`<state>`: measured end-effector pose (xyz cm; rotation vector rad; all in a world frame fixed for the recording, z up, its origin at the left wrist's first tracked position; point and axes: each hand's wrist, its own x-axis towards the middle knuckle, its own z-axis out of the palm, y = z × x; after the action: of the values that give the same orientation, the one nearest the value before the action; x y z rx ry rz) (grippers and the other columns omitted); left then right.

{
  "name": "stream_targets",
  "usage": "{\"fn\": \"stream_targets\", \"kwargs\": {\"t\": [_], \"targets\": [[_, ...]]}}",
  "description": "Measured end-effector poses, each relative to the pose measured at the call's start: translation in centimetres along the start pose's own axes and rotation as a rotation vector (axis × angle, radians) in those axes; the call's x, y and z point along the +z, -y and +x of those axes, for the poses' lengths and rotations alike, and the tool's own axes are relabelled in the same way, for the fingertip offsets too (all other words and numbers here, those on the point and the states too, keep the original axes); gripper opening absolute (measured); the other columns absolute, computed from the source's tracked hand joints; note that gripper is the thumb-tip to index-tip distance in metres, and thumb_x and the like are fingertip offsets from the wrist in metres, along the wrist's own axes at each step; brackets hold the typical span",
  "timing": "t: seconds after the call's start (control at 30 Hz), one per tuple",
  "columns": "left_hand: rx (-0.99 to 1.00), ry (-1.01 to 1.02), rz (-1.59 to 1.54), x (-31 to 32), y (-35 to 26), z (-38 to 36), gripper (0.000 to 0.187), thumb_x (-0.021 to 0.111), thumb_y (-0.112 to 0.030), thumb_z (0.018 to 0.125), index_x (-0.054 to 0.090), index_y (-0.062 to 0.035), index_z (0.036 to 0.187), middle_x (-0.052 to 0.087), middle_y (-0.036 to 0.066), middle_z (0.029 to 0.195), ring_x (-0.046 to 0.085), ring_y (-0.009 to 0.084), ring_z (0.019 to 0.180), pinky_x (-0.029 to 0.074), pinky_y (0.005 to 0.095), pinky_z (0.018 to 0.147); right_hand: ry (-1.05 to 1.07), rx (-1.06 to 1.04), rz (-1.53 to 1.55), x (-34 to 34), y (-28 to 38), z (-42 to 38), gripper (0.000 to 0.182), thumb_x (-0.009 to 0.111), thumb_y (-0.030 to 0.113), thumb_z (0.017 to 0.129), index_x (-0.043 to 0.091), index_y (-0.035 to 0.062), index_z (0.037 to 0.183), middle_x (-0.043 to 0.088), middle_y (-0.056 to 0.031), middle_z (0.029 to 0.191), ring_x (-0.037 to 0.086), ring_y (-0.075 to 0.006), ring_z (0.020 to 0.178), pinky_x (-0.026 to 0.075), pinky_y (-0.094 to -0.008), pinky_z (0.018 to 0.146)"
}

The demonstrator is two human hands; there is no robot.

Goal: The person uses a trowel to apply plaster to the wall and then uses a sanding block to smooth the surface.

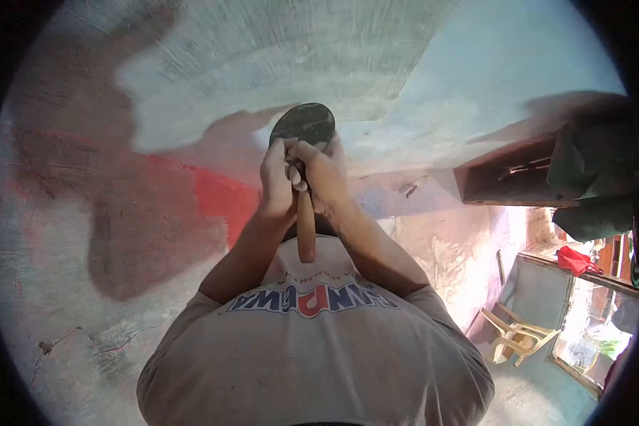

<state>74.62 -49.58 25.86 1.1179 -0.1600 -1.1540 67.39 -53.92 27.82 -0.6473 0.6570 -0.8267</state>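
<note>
In the head view, my left hand (277,174) and my right hand (323,170) are together in front of my chest. Both are closed around the middle of a wooden-handled tool with a dark round disc (304,122). The disc points away from me, its face scuffed with pale marks. Its brown wooden handle (306,231) runs back toward my shirt. My thumbs lie near the disc's lower edge; the join between disc and handle is hidden by my fingers. A wall surface (263,71) with pale, streaky patches lies beyond the disc.
A bright red painted patch (220,195) marks the wall at left, among shadows and cracks. To the right, dark green cloth (593,213) hangs by a dark recess (508,170). Below are a red cloth (577,260) and a beige plastic chair (522,339).
</note>
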Motion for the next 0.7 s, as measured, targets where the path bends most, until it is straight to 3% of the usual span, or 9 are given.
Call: {"fn": "stream_targets", "kwargs": {"t": [0.2,0.23,0.33,0.43,0.53,0.7], "targets": [[-0.008,0.022,-0.046,-0.3,1.2,0.4,0.032,0.035,-0.033,0.102,0.053,-0.0097,0.089,0.043,-0.004,0.06,0.039,0.0074,0.046,0.035,0.0239,0.041,0.026,0.016,-0.016,-1.4,-1.5,1.9,0.007,0.053,-0.003,0.081,0.057,0.0,0.076,0.055,-0.0046,0.059,0.049,-0.0109,0.04,0.033,-0.0235,0.034],[0.007,-0.057,0.036,-0.3,1.2,0.7,0.034,0.034,-0.033,0.102,0.054,-0.009,0.089,0.044,-0.004,0.06,0.039,0.008,0.044,0.036,0.0256,0.04,0.015,0.001,-0.017,-0.8,-0.7,0.9,0.008,0.053,-0.002,0.081,0.057,0.0003,0.075,0.054,-0.0044,0.058,0.048,-0.0109,0.04,0.033,-0.0238,0.034],[0.016,0.026,-0.003,-0.2,1.4,1.3,0.033,0.034,-0.032,0.102,0.055,-0.0082,0.092,0.046,-0.003,0.061,0.04,0.0078,0.043,0.035,0.0248,0.039,0.004,-0.003,-0.09,-1.7,-1.1,1.3,0.008,0.053,-0.002,0.081,0.057,0.0001,0.074,0.054,-0.0049,0.058,0.048,-0.0114,0.04,0.033,-0.0239,0.034],[0.016,0.001,0.011,0.0,1.4,0.9,0.032,0.035,-0.031,0.102,0.055,-0.0072,0.094,0.047,-0.003,0.061,0.04,0.0072,0.042,0.033,0.0223,0.038,0.038,0.053,-0.06,-2.0,-1.1,2.1,0.007,0.054,-0.003,0.081,0.056,-0.0002,0.075,0.054,-0.0053,0.057,0.049,-0.0115,0.039,0.033,-0.0237,0.034],[0.017,-0.048,0.05,0.2,1.1,1.0,0.031,0.035,-0.029,0.102,0.056,-0.0067,0.095,0.047,-0.003,0.062,0.04,0.0064,0.042,0.032,0.0212,0.038,-0.056,-0.003,-0.008,-0.7,-0.2,1.0,0.006,0.053,-0.003,0.081,0.057,-0.0008,0.077,0.055,-0.006,0.059,0.049,-0.0112,0.04,0.033,-0.0237,0.034],[0.058,-0.035,0.083,0.4,1.2,0.5,0.035,0.033,-0.031,0.103,0.055,-0.0066,0.092,0.045,-0.003,0.06,0.038,0.0061,0.042,0.031,0.0208,0.039,0.014,-0.013,-0.037,-0.7,0.4,-0.2,0.005,0.053,-0.002,0.082,0.057,-0.0011,0.079,0.057,-0.0074,0.063,0.048,-0.011,0.041,0.032,-0.0228,0.034]]}}
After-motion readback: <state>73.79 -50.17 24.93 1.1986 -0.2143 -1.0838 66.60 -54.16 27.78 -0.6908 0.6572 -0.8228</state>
